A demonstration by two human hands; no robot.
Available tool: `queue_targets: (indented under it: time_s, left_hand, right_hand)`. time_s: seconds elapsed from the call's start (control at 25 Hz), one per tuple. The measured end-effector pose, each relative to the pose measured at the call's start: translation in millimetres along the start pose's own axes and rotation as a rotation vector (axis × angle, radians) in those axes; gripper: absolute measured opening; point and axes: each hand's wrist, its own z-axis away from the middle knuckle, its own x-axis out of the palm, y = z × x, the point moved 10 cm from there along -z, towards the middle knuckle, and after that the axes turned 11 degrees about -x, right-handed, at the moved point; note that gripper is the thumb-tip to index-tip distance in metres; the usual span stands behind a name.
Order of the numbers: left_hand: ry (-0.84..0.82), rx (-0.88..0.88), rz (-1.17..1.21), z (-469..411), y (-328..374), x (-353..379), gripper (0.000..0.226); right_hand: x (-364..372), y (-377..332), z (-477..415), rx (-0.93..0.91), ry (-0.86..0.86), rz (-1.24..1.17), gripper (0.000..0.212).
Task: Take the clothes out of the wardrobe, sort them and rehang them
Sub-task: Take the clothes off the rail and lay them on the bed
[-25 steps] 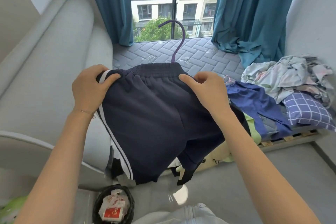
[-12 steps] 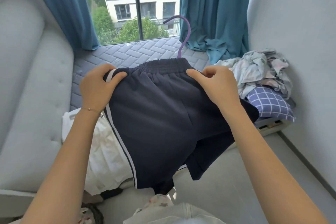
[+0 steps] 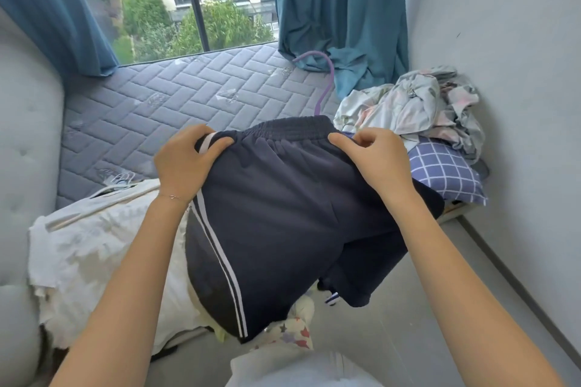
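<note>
Shorts (image 3: pixel 283 214) on hanger (image 3: pixel 327 85) carried right over bed (image 3: pixel 157 104) vs 1 s ago. L hand (image 3: pixel 185 163) & R hand (image 3: pixel 374 157) still pinch waistband ends. Prob. sorting, not rehung yet.

Home bedroom: bare quilted mattress (image 3: pixel 176 97), padded headboard (image 3: pixel 28 141), teal curtains (image 3: pixel 339 9) at window (image 3: pixel 195 0), crumpled bedding (image 3: pixel 415 100), checked pillow (image 3: pixel 440 170).

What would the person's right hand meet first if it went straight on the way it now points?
The right hand pinches the navy shorts at the waistband, so the shorts come first. Past them, probably the purple hanger, then the quilted mattress; depth is unclear.
</note>
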Motion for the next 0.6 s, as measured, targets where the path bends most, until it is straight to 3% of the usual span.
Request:
queue_targets:
  time_s: [0.28, 0.6]
  left_hand:
    - [-0.110, -0.023, -0.021, -45, 47, 117, 0.025]
    - [-0.047, -0.023, -0.074, -78, 132, 215, 0.030]
  right_hand:
    - [-20, 95, -65, 0.058, -0.013, 0.037, 0.061]
    - [-58, 206, -156, 0.020, -0.066, -0.013, 0.063]
